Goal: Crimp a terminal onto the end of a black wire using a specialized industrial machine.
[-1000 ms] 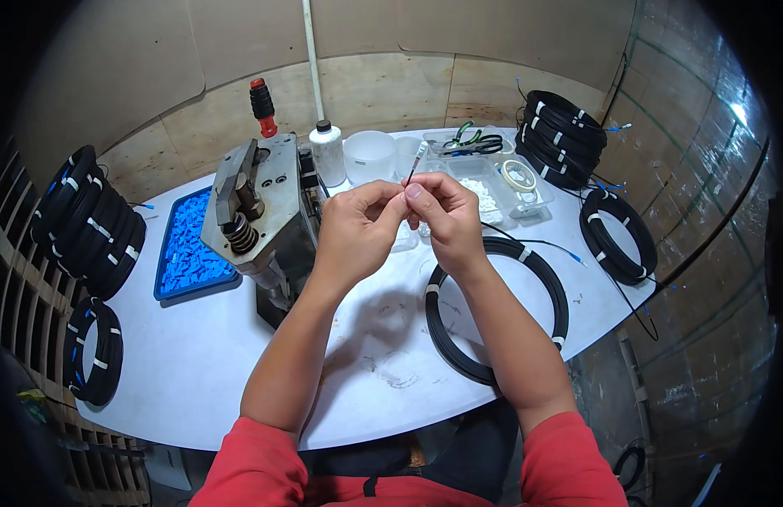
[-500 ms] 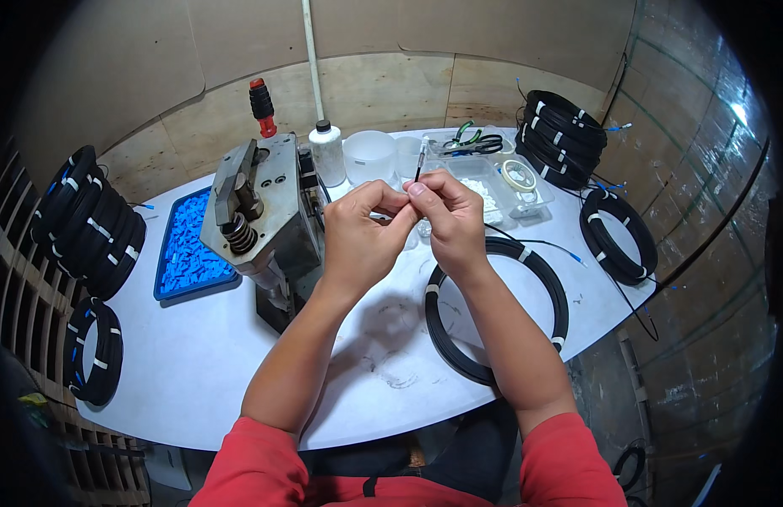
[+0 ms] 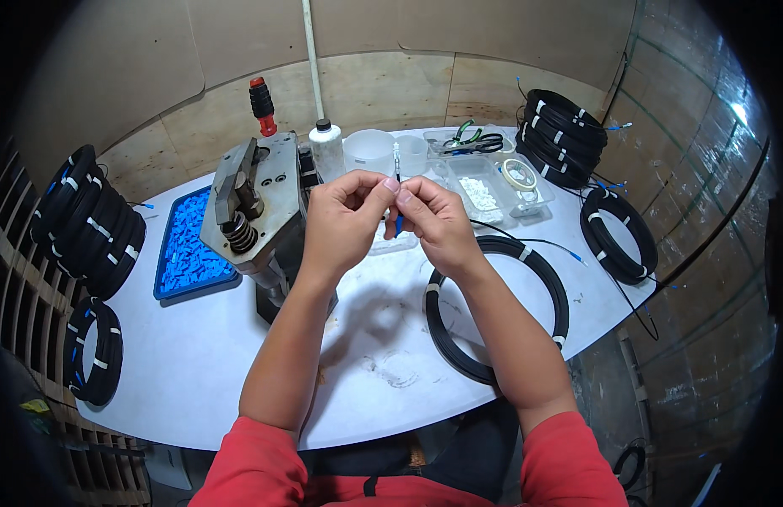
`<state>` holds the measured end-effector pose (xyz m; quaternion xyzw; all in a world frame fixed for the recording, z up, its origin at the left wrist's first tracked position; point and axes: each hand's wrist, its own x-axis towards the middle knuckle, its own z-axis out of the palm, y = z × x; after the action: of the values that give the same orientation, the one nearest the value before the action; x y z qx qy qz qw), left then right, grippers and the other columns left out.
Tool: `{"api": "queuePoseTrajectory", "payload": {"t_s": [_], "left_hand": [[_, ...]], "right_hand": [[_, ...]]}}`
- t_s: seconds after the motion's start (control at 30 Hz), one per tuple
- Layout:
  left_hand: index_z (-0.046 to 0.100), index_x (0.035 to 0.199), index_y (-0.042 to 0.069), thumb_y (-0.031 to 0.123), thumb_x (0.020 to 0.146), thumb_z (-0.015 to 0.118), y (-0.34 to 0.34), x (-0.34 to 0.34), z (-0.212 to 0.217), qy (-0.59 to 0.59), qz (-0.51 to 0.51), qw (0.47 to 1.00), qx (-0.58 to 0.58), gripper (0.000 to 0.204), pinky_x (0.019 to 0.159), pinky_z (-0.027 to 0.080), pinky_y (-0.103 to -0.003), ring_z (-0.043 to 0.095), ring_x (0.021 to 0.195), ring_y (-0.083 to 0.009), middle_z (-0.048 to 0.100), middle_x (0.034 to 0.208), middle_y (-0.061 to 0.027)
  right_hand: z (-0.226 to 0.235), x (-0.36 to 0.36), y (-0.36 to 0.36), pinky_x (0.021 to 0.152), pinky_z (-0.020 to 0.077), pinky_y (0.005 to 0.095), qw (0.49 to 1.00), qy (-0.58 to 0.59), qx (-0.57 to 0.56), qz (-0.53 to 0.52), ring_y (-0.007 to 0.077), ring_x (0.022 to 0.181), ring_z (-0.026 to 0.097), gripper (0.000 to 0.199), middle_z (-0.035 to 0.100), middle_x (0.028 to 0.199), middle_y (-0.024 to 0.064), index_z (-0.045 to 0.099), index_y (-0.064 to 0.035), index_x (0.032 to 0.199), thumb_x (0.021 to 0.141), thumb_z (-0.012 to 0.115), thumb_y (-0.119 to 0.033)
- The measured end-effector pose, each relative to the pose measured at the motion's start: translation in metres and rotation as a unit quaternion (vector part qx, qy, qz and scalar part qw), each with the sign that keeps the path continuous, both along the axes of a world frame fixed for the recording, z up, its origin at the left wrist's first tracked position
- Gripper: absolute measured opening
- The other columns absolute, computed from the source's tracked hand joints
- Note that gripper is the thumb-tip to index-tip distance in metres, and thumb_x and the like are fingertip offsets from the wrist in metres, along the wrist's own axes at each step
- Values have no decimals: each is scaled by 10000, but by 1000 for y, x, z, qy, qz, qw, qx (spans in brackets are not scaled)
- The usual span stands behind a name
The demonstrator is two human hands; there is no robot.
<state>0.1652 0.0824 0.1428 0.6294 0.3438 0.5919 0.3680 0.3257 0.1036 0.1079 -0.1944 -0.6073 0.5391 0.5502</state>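
Observation:
Above the middle of the table, my left hand and my right hand meet with thumbs and fingertips pinched together. Between them stands a thin fiber-optic cable connector, its pale tip pointing up and its lower part dark. A small blue piece shows below the fingertips; whether it joins the connector is hidden. Which hand bears more of the grip cannot be made out. Beside my right forearm lies a coil of black cable bound with white ties, one blue-tipped end reaching right.
A metal press stands left of my hands, beside a blue tray of blue connector parts. Behind are a bottle, a tub, scissors and a clear box with white pieces. Cable stacks flank both sides.
Both hands have shifted slightly left. The connector has turned from a slight tilt to nearly upright, and the blue piece has come into view beneath the fingers.

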Motion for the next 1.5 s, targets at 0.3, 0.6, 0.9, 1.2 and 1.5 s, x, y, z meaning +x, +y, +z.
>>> {"api": "queuePoseTrajectory", "payload": {"t_s": [0.3,0.6,0.9,1.2,1.5], "left_hand": [[738,953,-51,135,984,694,11,-11,-9,-28,-34,999,5,194,607,497,-241,625,672,-65,721,773,-50],[714,929,-39,144,989,687,2,1,-4,-60,-27,997,-30,194,534,457,-223,577,598,-45,673,692,-23],[710,923,-32,149,993,685,3,8,-8,-69,7,998,-10,196,455,423,-226,547,521,-46,663,673,-26],[722,952,-25,176,989,691,8,4,-10,-106,-54,989,-87,206,575,501,-243,608,657,-75,687,778,-46],[703,1012,-25,165,1003,670,15,-2,-16,-175,-154,961,-151,193,588,513,-256,590,682,-91,671,834,-44]], "right_hand": [[6,-2,-6,636,527,269,999,-23,-33,32,107,685,619,237,654,808,32,657,-21,973,1071,597,-229],[0,-4,-4,693,551,281,1000,-2,-8,17,130,763,675,213,689,845,50,656,-9,934,1054,615,-180],[0,-3,-3,684,568,283,999,-21,-21,24,147,729,685,169,689,902,76,617,-3,1009,1063,592,-161],[5,-2,-9,602,595,284,998,-26,-58,7,156,675,701,158,690,870,93,626,6,967,1045,606,-130],[6,-2,-9,598,561,258,998,-43,-34,-18,181,677,709,187,694,873,110,620,-4,930,1037,621,-157]]}}
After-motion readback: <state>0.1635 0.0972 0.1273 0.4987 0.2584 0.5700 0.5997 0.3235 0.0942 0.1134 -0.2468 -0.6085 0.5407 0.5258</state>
